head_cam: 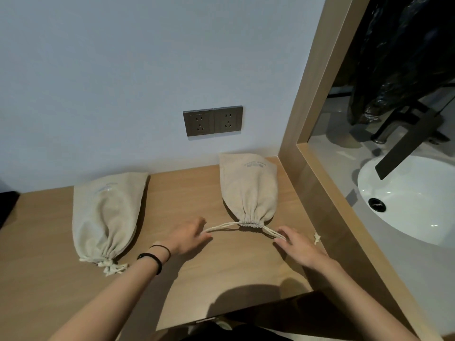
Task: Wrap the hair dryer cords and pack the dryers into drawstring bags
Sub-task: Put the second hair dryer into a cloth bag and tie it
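Two beige drawstring bags lie on the wooden counter (221,267), both bulging and cinched tight at the mouth. The right bag (248,190) lies with its mouth toward me, and its white drawstring (221,226) runs out to both sides. My left hand (189,236) pinches the left end of that cord. My right hand (299,244) holds the right end, whose knotted tip (317,238) lies past the hand. The left bag (105,215) lies apart with its cord (112,267) bunched at the neck. No hair dryer is visible; the bags hide their contents.
A double wall socket (213,121) sits above the counter. A wooden frame (317,173) bounds the counter on the right, and behind it are a white sink (413,203) and a dark faucet (408,141). A dark object (7,205) is at the far left edge.
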Available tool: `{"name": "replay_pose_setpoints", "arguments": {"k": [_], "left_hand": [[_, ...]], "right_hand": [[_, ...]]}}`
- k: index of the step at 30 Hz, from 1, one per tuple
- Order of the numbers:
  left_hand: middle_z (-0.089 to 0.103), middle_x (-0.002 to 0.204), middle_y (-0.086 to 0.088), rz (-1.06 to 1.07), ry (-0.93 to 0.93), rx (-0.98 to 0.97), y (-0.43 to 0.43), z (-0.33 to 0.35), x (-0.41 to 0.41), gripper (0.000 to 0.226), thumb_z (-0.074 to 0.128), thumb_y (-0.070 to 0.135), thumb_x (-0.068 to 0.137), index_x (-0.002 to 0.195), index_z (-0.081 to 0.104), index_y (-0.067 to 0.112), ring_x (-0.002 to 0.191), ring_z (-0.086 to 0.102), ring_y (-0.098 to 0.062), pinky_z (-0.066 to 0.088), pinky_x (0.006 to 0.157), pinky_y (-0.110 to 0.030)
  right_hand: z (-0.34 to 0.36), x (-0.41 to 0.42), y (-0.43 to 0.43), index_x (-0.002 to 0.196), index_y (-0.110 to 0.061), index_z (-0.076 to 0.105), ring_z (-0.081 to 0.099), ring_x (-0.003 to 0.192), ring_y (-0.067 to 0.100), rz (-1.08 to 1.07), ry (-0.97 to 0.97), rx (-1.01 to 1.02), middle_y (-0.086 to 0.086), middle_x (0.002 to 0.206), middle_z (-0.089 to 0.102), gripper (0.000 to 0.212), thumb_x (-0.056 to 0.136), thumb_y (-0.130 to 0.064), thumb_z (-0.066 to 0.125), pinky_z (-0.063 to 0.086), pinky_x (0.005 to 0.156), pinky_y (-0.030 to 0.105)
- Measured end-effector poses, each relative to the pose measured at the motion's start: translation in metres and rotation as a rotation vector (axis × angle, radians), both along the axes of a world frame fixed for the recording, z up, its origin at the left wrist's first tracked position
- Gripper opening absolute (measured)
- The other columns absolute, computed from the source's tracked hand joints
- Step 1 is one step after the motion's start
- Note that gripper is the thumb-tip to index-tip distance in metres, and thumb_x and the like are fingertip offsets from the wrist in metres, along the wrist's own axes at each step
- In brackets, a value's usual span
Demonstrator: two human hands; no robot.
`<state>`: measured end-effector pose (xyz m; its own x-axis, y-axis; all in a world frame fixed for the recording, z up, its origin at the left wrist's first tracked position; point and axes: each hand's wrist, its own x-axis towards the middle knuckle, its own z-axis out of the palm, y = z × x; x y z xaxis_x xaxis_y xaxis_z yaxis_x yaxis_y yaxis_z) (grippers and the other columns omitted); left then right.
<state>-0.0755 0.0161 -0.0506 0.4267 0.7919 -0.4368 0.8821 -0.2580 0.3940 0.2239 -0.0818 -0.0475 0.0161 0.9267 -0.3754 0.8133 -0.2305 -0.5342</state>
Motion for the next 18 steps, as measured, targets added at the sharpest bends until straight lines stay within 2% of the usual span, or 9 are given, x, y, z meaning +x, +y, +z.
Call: {"name": "replay_pose_setpoints", "arguments": {"k": [2, 4, 8, 11, 14, 16, 18], "left_hand": [[0.048, 0.135, -0.006, 0.006, -0.044, 0.105, -0.008, -0.005, 0.018, 0.063, 0.05, 0.054, 0.09, 0.138, 0.036, 0.017, 0.121, 0.047, -0.024, 0.038, 0.102, -0.038], [0.049, 0.136, -0.006, 0.015, -0.157, 0.114, -0.015, -0.002, 0.043, 0.061, 0.05, 0.05, 0.091, 0.139, 0.036, 0.015, 0.124, 0.046, -0.024, 0.036, 0.103, -0.036], [0.063, 0.116, -0.009, 0.047, -0.307, 0.006, -0.022, 0.007, 0.081, 0.031, 0.04, 0.033, 0.1, 0.119, 0.05, 0.011, 0.106, 0.057, -0.027, 0.037, 0.078, -0.028], [0.066, 0.108, -0.009, -0.029, -0.264, 0.073, -0.02, 0.005, 0.079, 0.029, 0.03, 0.026, 0.103, 0.104, 0.055, 0.01, 0.098, 0.059, -0.03, 0.039, 0.076, -0.032], [0.066, 0.095, -0.01, -0.169, -0.198, 0.109, -0.016, 0.015, 0.071, 0.027, 0.033, 0.022, 0.102, 0.092, 0.056, 0.011, 0.083, 0.056, -0.028, 0.035, 0.069, -0.033], [0.061, 0.086, -0.013, -0.26, -0.109, 0.118, -0.012, 0.026, 0.067, 0.03, 0.032, 0.026, 0.102, 0.08, 0.048, 0.013, 0.071, 0.047, -0.024, 0.029, 0.063, -0.032], [0.056, 0.081, -0.012, -0.309, -0.025, 0.129, -0.008, 0.035, 0.064, 0.038, 0.028, 0.031, 0.103, 0.069, 0.036, 0.02, 0.068, 0.042, -0.023, 0.028, 0.062, -0.032]], "right_hand": [[0.001, -0.014, 0.003, 0.123, -0.02, 0.051, 0.055, 0.1, 0.016, -0.037, 0.08, 0.019, -0.001, 0.112, 0.058, 0.028, 0.096, -0.03, 0.05, 0.039, 0.08, 0.026], [0.001, -0.028, 0.008, 0.124, -0.018, 0.051, 0.058, 0.096, 0.017, -0.072, 0.132, 0.047, 0.001, 0.109, 0.062, 0.03, 0.096, -0.027, 0.05, 0.04, 0.076, 0.025], [0.0, -0.043, 0.015, 0.112, -0.01, 0.053, 0.059, 0.087, 0.025, -0.122, 0.115, 0.114, 0.005, 0.091, 0.063, 0.022, 0.099, -0.025, 0.043, 0.036, 0.067, 0.03], [-0.001, -0.041, 0.012, 0.099, -0.01, 0.055, 0.06, 0.084, 0.03, -0.07, 0.039, 0.162, 0.011, 0.09, 0.067, 0.025, 0.102, -0.025, 0.035, 0.042, 0.071, 0.037], [0.002, -0.031, 0.008, 0.091, -0.015, 0.054, 0.059, 0.076, 0.029, -0.041, -0.004, 0.159, 0.01, 0.083, 0.066, 0.026, 0.102, -0.023, 0.032, 0.043, 0.067, 0.037], [0.002, -0.024, 0.007, 0.087, -0.014, 0.049, 0.056, 0.071, 0.032, -0.003, -0.022, 0.155, 0.013, 0.077, 0.063, 0.023, 0.102, -0.022, 0.034, 0.041, 0.061, 0.035], [0.004, -0.021, 0.007, 0.085, -0.013, 0.047, 0.054, 0.071, 0.036, 0.022, -0.027, 0.163, 0.014, 0.076, 0.061, 0.021, 0.101, -0.022, 0.036, 0.039, 0.059, 0.033]]}}
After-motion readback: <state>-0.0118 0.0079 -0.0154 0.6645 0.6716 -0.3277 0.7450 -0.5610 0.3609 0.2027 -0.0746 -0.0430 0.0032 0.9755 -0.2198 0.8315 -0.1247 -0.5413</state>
